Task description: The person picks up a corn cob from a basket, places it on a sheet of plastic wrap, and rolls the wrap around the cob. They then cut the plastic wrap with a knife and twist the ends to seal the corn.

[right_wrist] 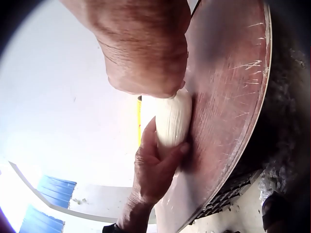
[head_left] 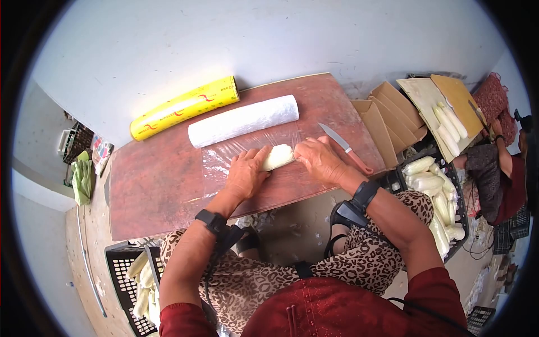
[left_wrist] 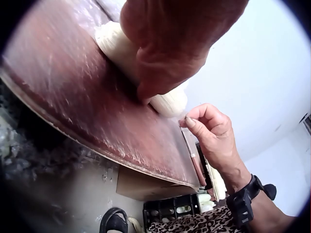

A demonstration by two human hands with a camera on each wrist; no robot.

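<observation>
A pale, whitish-green vegetable [head_left: 278, 157] lies on the reddish-brown table [head_left: 151, 185], over a sheet of clear film [head_left: 216, 168] drawn from a white roll [head_left: 244, 121]. My left hand [head_left: 246, 175] grips the vegetable's left end, thumb on the near side; the right wrist view shows that hand [right_wrist: 154, 170] curled round the vegetable [right_wrist: 173, 119]. At the other end, my right hand [head_left: 323, 161] has its fingertips bent together at the tip. In the left wrist view the right hand [left_wrist: 214, 136] pinches thumb to finger beside the vegetable's end [left_wrist: 170, 103]; what it pinches is too small to tell.
A yellow film box [head_left: 185, 108] lies behind the white roll. A knife [head_left: 337, 139] with a reddish handle is right of my right hand. Crates of pale vegetables stand at lower left [head_left: 120, 264] and right [head_left: 464, 224]. Cardboard [head_left: 373, 121] adjoins the table. Another person [head_left: 497, 174] sits far right.
</observation>
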